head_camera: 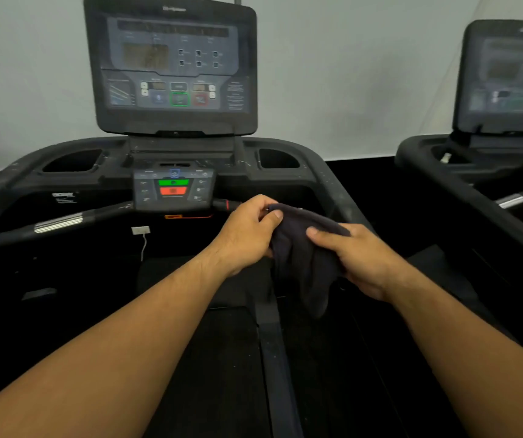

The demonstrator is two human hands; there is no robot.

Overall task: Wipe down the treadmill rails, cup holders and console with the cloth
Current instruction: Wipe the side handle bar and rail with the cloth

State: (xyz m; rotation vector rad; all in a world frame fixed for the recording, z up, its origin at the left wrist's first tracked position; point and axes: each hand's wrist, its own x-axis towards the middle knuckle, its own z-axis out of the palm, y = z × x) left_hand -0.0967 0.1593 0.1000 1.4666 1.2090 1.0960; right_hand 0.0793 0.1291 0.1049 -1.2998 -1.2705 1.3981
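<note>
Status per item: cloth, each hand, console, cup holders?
Dark bunched fabric cloth: hanging in the air, gripped by both hands.
Left hand: pinches the cloth's top edge.
Right hand: grips the cloth's right side.
Black upright console panel: untouched, display dim.
Black moulded cup holders: untouched, insides too dark to judge.

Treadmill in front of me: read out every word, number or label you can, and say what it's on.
"9", "6", "3": down both sides of the lower control panel, only just legible.
Brand mark atop the console: blurred, unreadable.
Console screen text: blurred, unreadable.
White sticker left of the panel: unreadable.
Orange label under the panel: unreadable.
Neighbouring console: unreadable.
</note>
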